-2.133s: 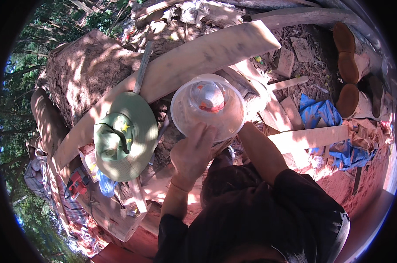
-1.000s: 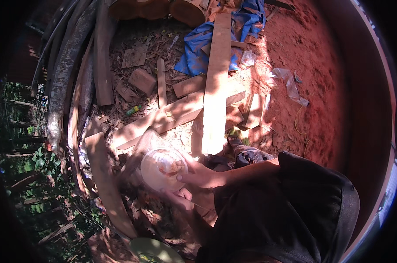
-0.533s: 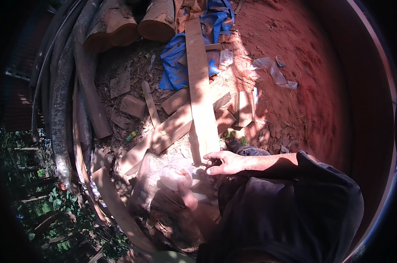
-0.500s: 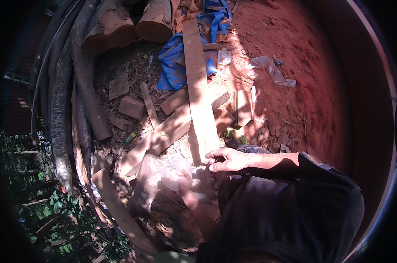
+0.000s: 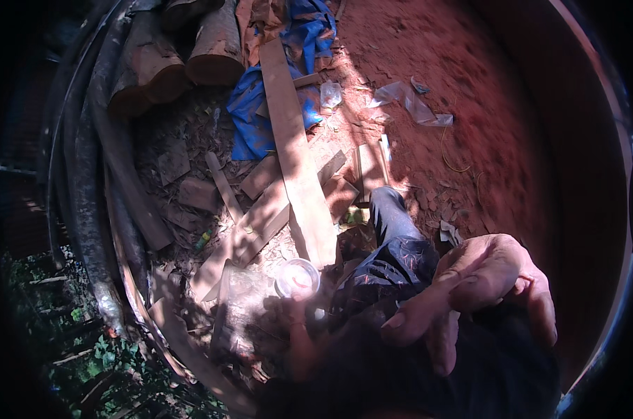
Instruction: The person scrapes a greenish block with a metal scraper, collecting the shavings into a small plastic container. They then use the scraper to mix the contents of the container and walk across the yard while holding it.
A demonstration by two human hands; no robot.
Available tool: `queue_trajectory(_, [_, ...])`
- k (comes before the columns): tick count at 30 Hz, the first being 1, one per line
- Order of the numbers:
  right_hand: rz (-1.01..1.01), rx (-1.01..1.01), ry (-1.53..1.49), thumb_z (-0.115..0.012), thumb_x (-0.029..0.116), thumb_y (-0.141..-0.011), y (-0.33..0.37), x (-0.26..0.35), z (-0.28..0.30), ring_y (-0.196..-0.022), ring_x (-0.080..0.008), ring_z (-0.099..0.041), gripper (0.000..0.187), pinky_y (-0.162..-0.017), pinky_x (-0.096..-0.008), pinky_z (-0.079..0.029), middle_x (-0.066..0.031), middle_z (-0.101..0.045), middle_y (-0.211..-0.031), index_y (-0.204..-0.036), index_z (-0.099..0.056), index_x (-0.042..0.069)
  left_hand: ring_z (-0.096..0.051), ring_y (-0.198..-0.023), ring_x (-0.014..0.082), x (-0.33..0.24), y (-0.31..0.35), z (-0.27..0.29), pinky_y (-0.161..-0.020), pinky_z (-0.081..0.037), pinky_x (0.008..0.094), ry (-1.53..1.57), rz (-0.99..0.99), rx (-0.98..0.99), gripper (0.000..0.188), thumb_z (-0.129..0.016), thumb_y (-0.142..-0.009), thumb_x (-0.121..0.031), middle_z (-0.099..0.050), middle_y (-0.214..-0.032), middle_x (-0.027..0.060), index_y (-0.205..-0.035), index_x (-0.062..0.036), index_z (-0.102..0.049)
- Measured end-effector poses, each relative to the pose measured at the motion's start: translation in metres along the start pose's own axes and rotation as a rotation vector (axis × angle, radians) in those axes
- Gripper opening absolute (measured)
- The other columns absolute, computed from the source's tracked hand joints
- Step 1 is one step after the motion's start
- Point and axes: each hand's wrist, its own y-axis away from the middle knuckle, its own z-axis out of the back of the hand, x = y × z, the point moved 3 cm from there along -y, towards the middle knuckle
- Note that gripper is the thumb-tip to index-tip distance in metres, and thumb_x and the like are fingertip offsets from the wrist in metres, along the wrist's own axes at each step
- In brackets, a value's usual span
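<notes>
In my left hand (image 5: pixel 297 314) is a round, clear plastic container (image 5: pixel 297 279), gripped at its near side; something pale reddish shows through it. The fingers are partly hidden there. Just beyond it lies the near end of a long plank (image 5: pixel 295 153), which rests across a thicker beam (image 5: pixel 253 236). My right hand (image 5: pixel 484 286) is raised close to the camera at the lower right, above my dark clothing. Its fingers hang loosely curled and apart, with nothing seen in them. My bent leg in dark trousers (image 5: pixel 393 244) lies between the plank and this hand.
Cut logs (image 5: pixel 215 56) and a crumpled blue tarp (image 5: pixel 250 115) lie at the back. Long poles (image 5: pixel 86 202) run along the left. Wood offcuts (image 5: pixel 200 194) litter the ground. Clear plastic sheeting (image 5: pixel 411 103) lies on reddish dirt, beside a dark curved wall (image 5: pixel 582 209) at right.
My right hand has left the plank's near end and come up toward the camera, to the right. The container in my left hand has shifted slightly right. The whole view has shifted too.
</notes>
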Motion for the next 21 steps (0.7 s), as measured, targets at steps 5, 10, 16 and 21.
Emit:
queue_trajectory(5, [0.092, 0.09, -0.239, -0.067, 0.026, -0.093, 0.002, 0.048, 0.013, -0.114, -0.0408, -0.061, 0.067, -0.096, -0.0408, -0.051, -0.0457, -0.039, -0.133, -0.148, -0.037, 0.001, -0.049, -0.057, 0.0136, -0.014, -0.016, -0.031, -0.046, -0.039, 0.029, -0.037, 0.075, 0.017, 0.032, -0.052, -0.098, -0.039, -0.056, -0.079, 0.0043, -0.101, -0.007, -0.053])
queue_trajectory(10, [0.056, 0.071, -0.269, -0.068, 0.032, -0.09, 0.017, 0.096, 0.104, -0.109, -0.0383, -0.062, 0.071, -0.092, -0.0396, -0.052, -0.0441, -0.04, -0.134, -0.146, -0.039, -0.001, -0.048, -0.054, 0.0138, -0.016, -0.038, -0.125, -0.044, -0.039, 0.0293, -0.084, 0.148, 0.064, 0.031, -0.052, -0.098, -0.039, -0.054, -0.074, 0.0027, -0.095, -0.0087, -0.054])
queue_trajectory(16, [0.12, 0.078, -0.27, -0.07, 0.039, -0.087, 0.01, 0.208, 0.272, -0.103, -0.0353, -0.064, 0.076, -0.088, -0.0382, -0.053, -0.0421, -0.041, -0.136, -0.143, -0.042, -0.004, -0.047, -0.05, 0.014, -0.013, -0.055, -0.296, -0.042, -0.038, 0.0296, -0.123, 0.22, 0.093, 0.03, -0.052, -0.098, -0.039, -0.052, -0.069, 0.0008, -0.088, -0.0106, -0.054])
queue_trajectory(21, [0.123, 0.087, -0.232, -0.071, 0.045, -0.084, -0.012, 0.287, 0.365, -0.098, -0.0328, -0.065, 0.082, -0.084, -0.037, -0.054, -0.0404, -0.042, -0.137, -0.141, -0.044, -0.006, -0.045, -0.047, 0.0142, -0.026, -0.052, -0.414, -0.041, -0.038, 0.03, -0.101, 0.303, 0.197, 0.03, -0.052, -0.097, -0.039, -0.05, -0.065, -0.0008, -0.083, -0.0123, -0.054])
